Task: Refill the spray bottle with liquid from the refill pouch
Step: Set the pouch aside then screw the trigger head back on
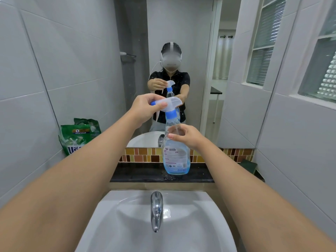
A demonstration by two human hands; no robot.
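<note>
Early stage | left hand (145, 108) pinching spray head (168, 103), still attached | right hand (185, 138) curling around spray bottle (175, 153) neck | refill pouch (80, 136) waiting unpoured at 9 o'clock | bottle holding little blue liquid

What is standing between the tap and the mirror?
In the head view, the spray bottle stands on the black ledge between the tap and the mirror.

A chrome faucet (156, 210) over a white sink (127, 224), a mirror (181, 24) behind, a window (261, 40) at right.
</note>
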